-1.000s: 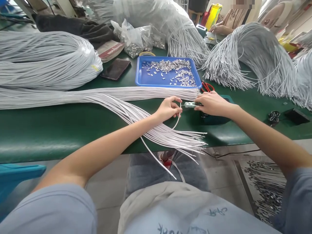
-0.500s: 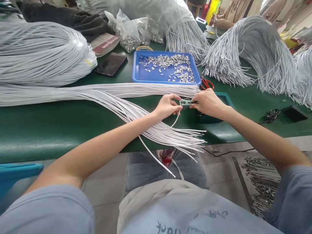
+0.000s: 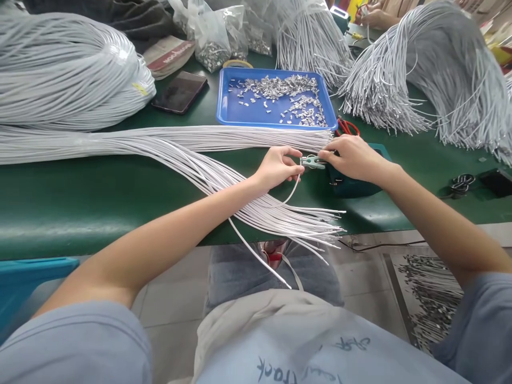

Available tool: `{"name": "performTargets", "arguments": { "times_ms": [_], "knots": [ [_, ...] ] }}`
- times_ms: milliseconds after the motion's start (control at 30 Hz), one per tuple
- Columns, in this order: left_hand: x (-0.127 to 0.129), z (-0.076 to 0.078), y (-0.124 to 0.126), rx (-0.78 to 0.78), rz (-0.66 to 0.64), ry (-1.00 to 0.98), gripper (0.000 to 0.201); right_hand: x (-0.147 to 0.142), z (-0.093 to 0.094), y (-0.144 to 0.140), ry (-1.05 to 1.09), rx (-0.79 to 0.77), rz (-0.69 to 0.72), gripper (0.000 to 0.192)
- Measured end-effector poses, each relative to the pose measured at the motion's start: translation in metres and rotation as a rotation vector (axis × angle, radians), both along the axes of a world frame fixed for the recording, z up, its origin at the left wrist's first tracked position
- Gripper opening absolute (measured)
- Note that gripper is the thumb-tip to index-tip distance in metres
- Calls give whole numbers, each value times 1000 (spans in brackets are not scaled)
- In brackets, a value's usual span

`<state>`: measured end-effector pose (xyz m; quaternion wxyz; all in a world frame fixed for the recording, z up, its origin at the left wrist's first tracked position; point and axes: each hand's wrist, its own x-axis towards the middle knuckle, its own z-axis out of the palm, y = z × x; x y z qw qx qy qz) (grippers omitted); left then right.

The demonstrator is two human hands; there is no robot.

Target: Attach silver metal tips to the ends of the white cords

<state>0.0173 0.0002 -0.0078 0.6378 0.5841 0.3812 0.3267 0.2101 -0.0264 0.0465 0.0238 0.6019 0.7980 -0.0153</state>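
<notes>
My left hand [image 3: 281, 169] pinches a white cable [image 3: 293, 191] close to its end, thumb and fingertips together. That cable curves down to the loose, fanned-out part of the cable bundle [image 3: 256, 202] below my forearm. My right hand [image 3: 354, 158] holds the right end of a small pale green clip-like tool [image 3: 312, 162] with a thin wire ring. The tool's left end meets the cable at my left fingertips; whether its jaws touch the cable is too small to tell. Under my right hand sits a dark green box-like device [image 3: 352, 184], partly covered by it.
A blue tray [image 3: 276, 127] of small metal terminals lies behind my hands, with red-handled pliers [image 3: 347, 127] beside it. A phone [image 3: 180, 93], bagged parts [image 3: 214, 50] and large grey cable coils [image 3: 72, 74] are farther back. A co-worker's hand [image 3: 374, 17] shows at top right.
The view has shifted a little, so the tabletop things sit slightly higher. The green tool is tilted more, and more of it shows between my hands. Both hands keep their hold.
</notes>
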Motion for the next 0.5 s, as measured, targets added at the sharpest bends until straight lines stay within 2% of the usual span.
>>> {"name": "performTargets", "arguments": {
  "times_ms": [100, 333, 500],
  "knots": [
    [-1, -1, 0, 10, -15, 0, 28, 1, 2, 0, 63, 44, -95, 38],
    [-4, 0, 0, 2, -3, 17, 28, 0, 5, -2, 69, 49, -140, 34],
    [-7, 6, -3, -2, 115, -31, 26, 6, 1, -2, 206, 127, -214, 35]
  ]
}}
